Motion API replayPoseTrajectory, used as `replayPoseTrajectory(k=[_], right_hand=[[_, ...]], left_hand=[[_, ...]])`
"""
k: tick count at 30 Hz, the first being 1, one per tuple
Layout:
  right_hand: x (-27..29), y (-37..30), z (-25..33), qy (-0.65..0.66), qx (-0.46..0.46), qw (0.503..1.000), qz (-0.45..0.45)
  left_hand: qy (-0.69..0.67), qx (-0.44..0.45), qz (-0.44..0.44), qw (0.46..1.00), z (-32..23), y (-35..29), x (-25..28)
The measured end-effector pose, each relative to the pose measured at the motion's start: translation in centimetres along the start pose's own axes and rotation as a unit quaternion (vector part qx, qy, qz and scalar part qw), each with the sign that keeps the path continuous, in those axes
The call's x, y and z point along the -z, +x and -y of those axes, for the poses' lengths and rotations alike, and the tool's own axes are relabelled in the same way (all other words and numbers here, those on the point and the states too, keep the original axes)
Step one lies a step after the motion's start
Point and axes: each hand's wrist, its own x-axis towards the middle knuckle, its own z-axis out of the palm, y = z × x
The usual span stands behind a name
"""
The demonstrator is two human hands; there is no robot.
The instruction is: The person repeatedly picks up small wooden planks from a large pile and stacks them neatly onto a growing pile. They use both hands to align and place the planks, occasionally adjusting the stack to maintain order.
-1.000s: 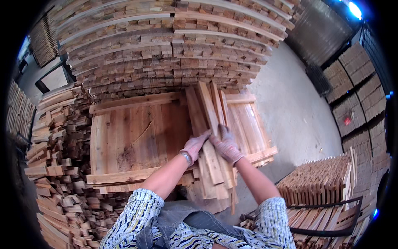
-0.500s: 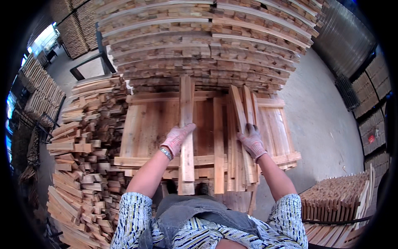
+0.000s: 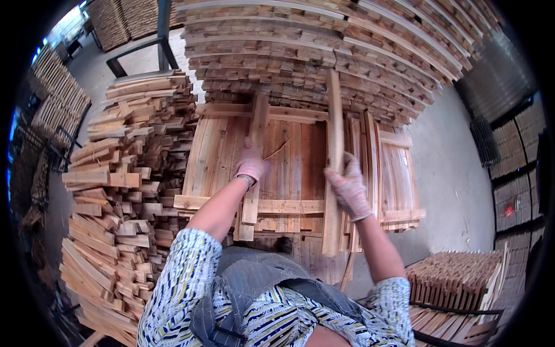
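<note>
My left hand (image 3: 251,163), in a pale pinkish work glove, is closed at the left edge of a pair of long narrow wooden boards (image 3: 261,113). They lie lengthwise across a plank-topped wooden table (image 3: 199,156), their near ends jutting past its front rail. My right hand (image 3: 348,189), gloved too, grips another long wooden board (image 3: 335,124) that stands a little above the table, its far end raised. Several more boards (image 3: 371,168) lie side by side just right of that hand. A thin splinter of wood (image 3: 278,148) rests on the planks between my hands.
A tall stack of layered boards (image 3: 272,63) rises behind the table. A heap of short wood pieces (image 3: 124,179) runs along the left. At lower right stands a bundle of upright sticks (image 3: 454,274) by a dark metal frame (image 3: 491,315). Grey floor (image 3: 439,162) shows at right.
The left boards have shifted left with my left hand. My right hand has raised one board from the right-hand group and brought it left. The whole view has also swung.
</note>
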Motion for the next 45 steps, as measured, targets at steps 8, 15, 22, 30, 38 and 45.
replayPoseTrajectory(k=[8, 15, 22, 30, 38, 45], right_hand=[[-12.3, 0.8, -2.5, -0.059, -0.076, 0.995, -0.038], [-23.5, 2.7, -5.7, -0.164, -0.099, 0.98, -0.05], [-22.4, 3.8, -7.0, -0.066, -0.147, 0.985, 0.055], [-31.8, 4.8, -5.4, -0.185, -0.093, 0.975, 0.084], [-14.3, 2.8, -3.8, -0.459, 0.009, 0.882, -0.102], [-4.1, 1.9, -7.6, -0.595, -0.119, 0.788, -0.108]], left_hand=[[-0.087, -0.066, -0.015, 0.994, 5.2, 0.5, 5.6], [-0.06, -0.006, -0.051, 0.997, 11.4, 1.6, 6.6], [-0.207, 0.013, 0.052, 0.977, 16.1, 3.7, 6.1], [-0.325, -0.017, 0.005, 0.946, 17.9, 4.6, 2.8], [-0.31, -0.155, -0.011, 0.938, 24.7, 11.0, -3.1], [-0.368, -0.069, -0.048, 0.926, 22.7, 9.5, -2.5]])
